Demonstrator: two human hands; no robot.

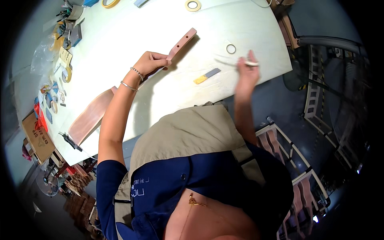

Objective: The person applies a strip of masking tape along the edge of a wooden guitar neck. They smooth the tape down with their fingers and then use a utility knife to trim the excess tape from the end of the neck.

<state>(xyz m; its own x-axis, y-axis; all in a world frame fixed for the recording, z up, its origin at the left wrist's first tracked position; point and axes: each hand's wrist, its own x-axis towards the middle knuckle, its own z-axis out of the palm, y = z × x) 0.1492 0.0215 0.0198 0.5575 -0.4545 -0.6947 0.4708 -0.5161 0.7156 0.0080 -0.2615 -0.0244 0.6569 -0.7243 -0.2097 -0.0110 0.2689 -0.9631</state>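
My left hand (154, 63) grips a curved, pinkish wooden part by its narrow arm (182, 41), which has two dark holes near the end. A broad curved wooden section (91, 115) lies beyond my left forearm. The forearm hides the stretch between, so I cannot tell for certain whether both are one piece. Blurred by motion, my right hand (248, 70) is over the table's right side, its fingers around what looks like a small white tape roll (252, 63). A small ring-shaped roll (231, 49) lies just beyond it. Between my hands rests a flat grey strip with a yellow end (207, 76).
Tape rolls (193, 5), pen holders (73, 12) and small tools crowd the white table's (177, 93) far and left edges. A black corded tool (70, 141) sits at the near left corner. To my right, a pipe-frame rack (295, 153) holds curved wooden parts (306, 192).
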